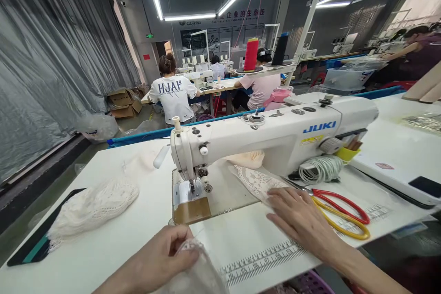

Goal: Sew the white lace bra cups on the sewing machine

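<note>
A white JUKI sewing machine [275,140] stands on the white table [120,239] in front of me. My left hand [161,257] is closed on a piece of white lace fabric [200,271] at the table's near edge. My right hand [296,216] lies flat with fingers stretched out, its fingertips on a strip of lace [258,181] spread beside the machine's base. Red and yellow scissor handles [341,216] lie just right of that hand. The needle and presser foot [193,188] sit above a brown plate, apart from both hands.
A heap of white lace [93,206] lies at the left of the table. A coil of white cord [319,168] rests under the machine arm. A red thread cone [251,54] stands behind. Other people sit at sewing tables further back [174,94]. A grey curtain [51,64] hangs at left.
</note>
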`<state>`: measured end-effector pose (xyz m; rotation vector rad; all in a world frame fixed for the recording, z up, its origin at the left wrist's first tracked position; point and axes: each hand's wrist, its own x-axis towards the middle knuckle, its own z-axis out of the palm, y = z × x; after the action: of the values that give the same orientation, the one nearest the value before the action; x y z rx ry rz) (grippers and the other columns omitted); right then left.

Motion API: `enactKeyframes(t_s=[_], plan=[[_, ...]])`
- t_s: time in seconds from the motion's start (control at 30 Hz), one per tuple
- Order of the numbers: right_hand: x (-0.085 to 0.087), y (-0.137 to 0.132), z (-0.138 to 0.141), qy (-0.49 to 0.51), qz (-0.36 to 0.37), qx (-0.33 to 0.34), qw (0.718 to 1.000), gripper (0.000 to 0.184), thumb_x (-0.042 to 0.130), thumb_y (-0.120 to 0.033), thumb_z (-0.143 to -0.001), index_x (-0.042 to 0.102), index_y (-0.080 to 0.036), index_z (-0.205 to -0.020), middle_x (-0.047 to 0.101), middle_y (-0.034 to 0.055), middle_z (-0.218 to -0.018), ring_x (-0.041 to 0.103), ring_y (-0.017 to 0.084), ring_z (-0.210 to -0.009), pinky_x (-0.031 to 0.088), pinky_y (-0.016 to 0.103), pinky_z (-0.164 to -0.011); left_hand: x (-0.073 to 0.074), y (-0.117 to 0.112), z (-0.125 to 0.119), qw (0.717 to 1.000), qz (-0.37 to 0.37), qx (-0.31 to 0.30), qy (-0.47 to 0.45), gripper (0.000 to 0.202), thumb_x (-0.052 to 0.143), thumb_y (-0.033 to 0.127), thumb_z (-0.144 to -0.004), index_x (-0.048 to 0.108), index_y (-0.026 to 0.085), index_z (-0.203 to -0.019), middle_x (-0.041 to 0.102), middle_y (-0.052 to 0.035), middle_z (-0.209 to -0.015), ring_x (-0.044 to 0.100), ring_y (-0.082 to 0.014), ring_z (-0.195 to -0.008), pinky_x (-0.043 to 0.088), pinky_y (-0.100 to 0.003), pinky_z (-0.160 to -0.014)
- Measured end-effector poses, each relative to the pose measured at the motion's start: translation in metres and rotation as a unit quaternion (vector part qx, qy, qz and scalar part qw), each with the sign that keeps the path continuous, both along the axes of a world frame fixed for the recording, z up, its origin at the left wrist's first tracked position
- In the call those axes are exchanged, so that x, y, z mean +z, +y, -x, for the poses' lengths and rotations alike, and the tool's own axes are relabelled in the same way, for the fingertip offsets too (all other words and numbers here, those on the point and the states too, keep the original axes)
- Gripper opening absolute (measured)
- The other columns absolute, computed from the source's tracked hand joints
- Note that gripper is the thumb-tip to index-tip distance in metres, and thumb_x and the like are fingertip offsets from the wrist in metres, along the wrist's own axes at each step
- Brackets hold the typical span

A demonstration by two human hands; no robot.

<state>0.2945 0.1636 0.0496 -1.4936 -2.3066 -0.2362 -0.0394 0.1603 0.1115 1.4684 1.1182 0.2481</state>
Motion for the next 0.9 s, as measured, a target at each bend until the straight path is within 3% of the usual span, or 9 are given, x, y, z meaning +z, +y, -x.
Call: enactKeyframes(t_s=[0.1, 0.17, 0.23, 0.33, 0.4, 0.47, 0.63, 0.77, 0.9], plan=[[0.005, -0.035, 0.012, 0.121, 0.074, 0.032, 0.989, 0.032, 0.053, -0.037, -0.087, 0.055, -0.024, -0.117, 0.057, 0.0112, -0.12, 0.051, 0.028, -0.109, 0.04, 0.044, -0.088, -0.006, -0.012, -0.024, 0.992, 0.082, 0.016, -0.095, 0.047, 0.07, 0.054, -0.065, 0.047, 0.015, -0.079, 0.043, 0.0035, -0.067, 0.038, -0.0091, -0.062, 0.028, -0.019, -0.056], [0.011, -0.059, 0.03, 0.246, 0.194, 0.077, 0.946, 0.055, 0.063, -0.045, -0.079, 0.046, -0.026, -0.128, 0.054, 0.0103, -0.124, 0.049, 0.027, -0.112, 0.041, 0.038, -0.091, -0.009, -0.02, -0.043, 0.988, 0.079, -0.008, -0.131, 0.048, 0.07, 0.053, -0.066, 0.052, 0.013, -0.085, 0.047, 0.0021, -0.069, 0.039, -0.0088, -0.062, 0.028, -0.019, -0.056], [0.017, -0.077, 0.048, 0.373, 0.353, 0.123, 0.849, 0.057, 0.069, -0.052, -0.071, 0.053, -0.025, -0.12, 0.059, 0.0077, -0.111, 0.054, 0.024, -0.101, 0.044, 0.032, -0.085, -0.01, -0.028, -0.061, 0.989, 0.037, -0.04, -0.14, 0.044, 0.066, 0.052, -0.071, 0.057, 0.011, -0.086, 0.049, 0.0009, -0.069, 0.039, -0.0087, -0.062, 0.027, -0.019, -0.055], [0.023, -0.091, 0.057, 0.542, 0.47, 0.125, 0.685, 0.043, 0.067, -0.056, -0.071, 0.06, -0.017, -0.087, 0.056, 0.0003, -0.074, 0.051, 0.013, -0.069, 0.041, 0.023, -0.065, -0.009, -0.035, -0.085, 0.991, -0.02, -0.05, -0.12, 0.041, 0.06, 0.051, -0.076, 0.059, 0.01, -0.077, 0.044, 0.0021, -0.061, 0.035, -0.0081, -0.056, 0.024, -0.02, -0.05], [0.026, -0.095, 0.05, 0.589, 0.481, 0.124, 0.637, 0.045, 0.066, -0.058, -0.071, 0.057, -0.016, -0.084, 0.05, -0.0023, -0.068, 0.043, 0.01, -0.062, 0.036, 0.021, -0.059, -0.008, -0.037, -0.098, 0.993, -0.026, -0.046, -0.107, 0.041, 0.058, 0.052, -0.076, 0.056, 0.011, -0.073, 0.042, 0.0024, -0.059, 0.034, -0.0083, -0.055, 0.024, -0.02, -0.049], [0.029, -0.099, 0.04, 0.586, 0.465, 0.14, 0.648, 0.051, 0.061, -0.065, -0.072, 0.057, -0.016, -0.088, 0.051, -0.0006, -0.075, 0.044, 0.011, -0.068, 0.036, 0.022, -0.063, -0.008, -0.038, -0.11, 0.994, -0.029, -0.049, -0.093, 0.041, 0.057, 0.052, -0.076, 0.054, 0.012, -0.07, 0.042, 0.0024, -0.058, 0.034, -0.0087, -0.055, 0.025, -0.02, -0.049], [0.026, -0.105, 0.021, 0.546, 0.383, 0.102, 0.738, 0.049, 0.054, -0.066, -0.076, 0.052, -0.017, -0.079, 0.048, 0.0, -0.076, 0.042, 0.014, -0.071, 0.038, 0.024, -0.065, -0.014, -0.034, -0.142, 0.991, -0.102, -0.079, -0.04, 0.036, 0.052, 0.046, -0.08, 0.049, 0.014, -0.064, 0.037, 0.0037, -0.058, 0.032, -0.0082, -0.055, 0.022, -0.021, -0.047], [0.014, -0.103, 0.005, 0.553, 0.352, 0.052, 0.753, 0.042, 0.046, -0.058, -0.085, 0.051, -0.018, -0.075, 0.044, -0.0013, -0.07, 0.039, 0.013, -0.065, 0.038, 0.024, -0.061, -0.015, -0.025, -0.165, 0.983, -0.14, -0.12, -0.019, 0.035, 0.049, 0.041, -0.082, 0.045, 0.015, -0.058, 0.032, 0.0044, -0.055, 0.029, -0.008, -0.055, 0.02, -0.021, -0.047], [0.006, -0.1, -0.017, 0.554, 0.33, 0.003, 0.764, 0.039, 0.045, -0.058, -0.086, 0.054, -0.02, -0.087, 0.049, -0.0001, -0.075, 0.045, 0.015, -0.07, 0.041, 0.024, -0.064, -0.019, -0.015, -0.185, 0.984, -0.134, -0.118, -0.029, 0.021, 0.055, 0.034, -0.077, 0.056, 0.014, -0.073, 0.043, 0.0042, -0.06, 0.034, -0.0083, -0.057, 0.025, -0.02, -0.05]])
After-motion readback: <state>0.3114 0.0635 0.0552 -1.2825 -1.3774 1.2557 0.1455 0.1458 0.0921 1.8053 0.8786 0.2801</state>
